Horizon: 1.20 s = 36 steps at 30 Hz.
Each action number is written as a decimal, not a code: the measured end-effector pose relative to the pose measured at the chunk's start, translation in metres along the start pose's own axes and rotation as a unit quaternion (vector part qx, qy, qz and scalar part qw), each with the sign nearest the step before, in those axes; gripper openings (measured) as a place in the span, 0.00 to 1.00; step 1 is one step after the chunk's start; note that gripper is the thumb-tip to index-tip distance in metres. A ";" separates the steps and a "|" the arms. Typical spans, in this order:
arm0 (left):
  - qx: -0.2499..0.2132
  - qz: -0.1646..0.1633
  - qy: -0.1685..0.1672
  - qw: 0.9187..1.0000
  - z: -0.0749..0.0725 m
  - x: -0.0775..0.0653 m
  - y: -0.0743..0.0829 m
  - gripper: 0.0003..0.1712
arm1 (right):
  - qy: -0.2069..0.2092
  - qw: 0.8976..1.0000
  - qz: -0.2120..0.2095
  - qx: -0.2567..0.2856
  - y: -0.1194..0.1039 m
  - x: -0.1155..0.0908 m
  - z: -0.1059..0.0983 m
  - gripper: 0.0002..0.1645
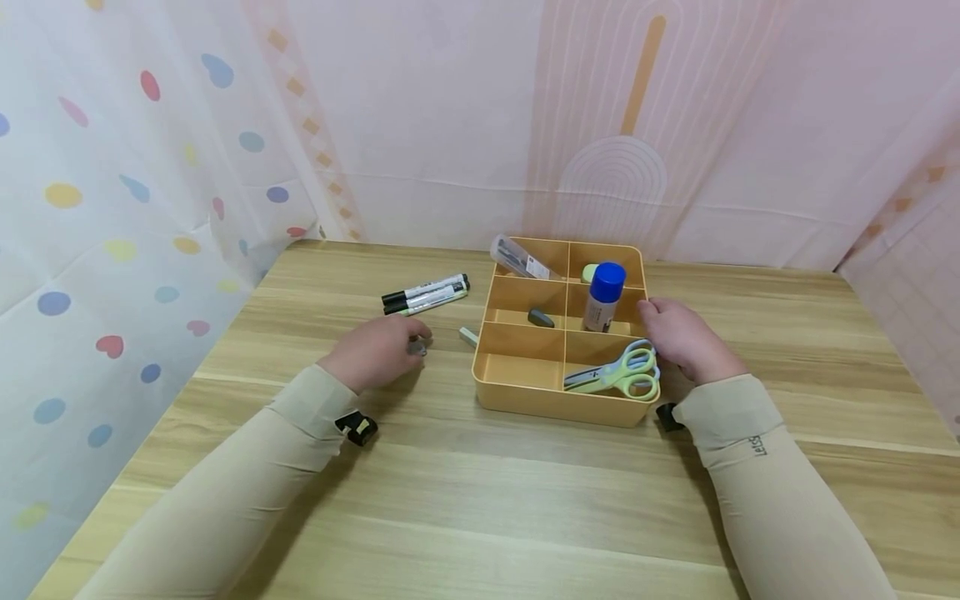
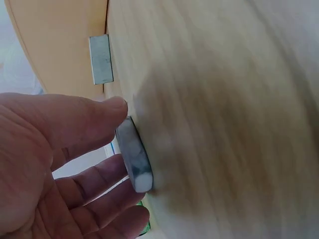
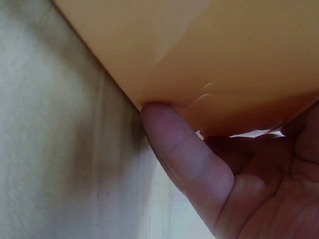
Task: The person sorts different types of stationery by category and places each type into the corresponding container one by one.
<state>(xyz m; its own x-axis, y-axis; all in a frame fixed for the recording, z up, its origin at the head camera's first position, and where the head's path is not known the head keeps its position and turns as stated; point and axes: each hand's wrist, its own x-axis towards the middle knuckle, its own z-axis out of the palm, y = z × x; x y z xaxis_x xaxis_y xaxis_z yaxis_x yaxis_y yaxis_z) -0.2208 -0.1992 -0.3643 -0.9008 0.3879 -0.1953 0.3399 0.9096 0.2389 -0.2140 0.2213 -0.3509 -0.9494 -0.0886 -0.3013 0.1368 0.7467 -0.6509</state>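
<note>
I've got the left hand (image 1: 378, 354) pinching a grey block (image 2: 133, 157) between thumb and fingers, left of the tray (image 1: 555, 406) and on the near side of the markers (image 1: 425, 294)! Over on the right, my right hand (image 1: 686, 337) touches the tray's right wall, whether gripping I can't tell, with scissors (image 1: 626, 375) in the near right compartment.

pale green item (image 1: 588, 273) in the organizer (image 1: 555, 404), partly hidden behind the blue-capped tube (image 1: 605, 293)
</note>
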 end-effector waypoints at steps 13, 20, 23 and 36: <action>0.000 0.015 0.010 1.000 0.006 0.002 0.000 0.19 | -0.001 1.000 0.007 0.003 -0.001 0.000 0.000 0.39; 0.002 0.023 0.014 1.000 0.007 0.002 0.000 0.17 | -0.004 1.000 0.010 0.006 -0.001 0.000 0.000 0.39; 0.005 0.026 0.015 1.000 0.006 0.002 0.000 0.16 | -0.003 1.000 0.009 0.008 -0.001 0.001 0.000 0.39; -0.005 0.031 0.026 0.999 0.002 0.001 0.005 0.15 | 0.002 1.000 0.007 0.014 -0.001 0.000 0.000 0.36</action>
<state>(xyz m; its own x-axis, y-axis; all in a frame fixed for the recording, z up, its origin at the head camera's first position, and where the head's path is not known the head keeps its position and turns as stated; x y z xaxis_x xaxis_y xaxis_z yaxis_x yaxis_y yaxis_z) -0.2200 -0.1940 -0.3654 -0.8907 0.4355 -0.1306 0.3936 0.8823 0.2579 -0.2139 0.2202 -0.3500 -0.9487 -0.0747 -0.3074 0.1583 0.7291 -0.6658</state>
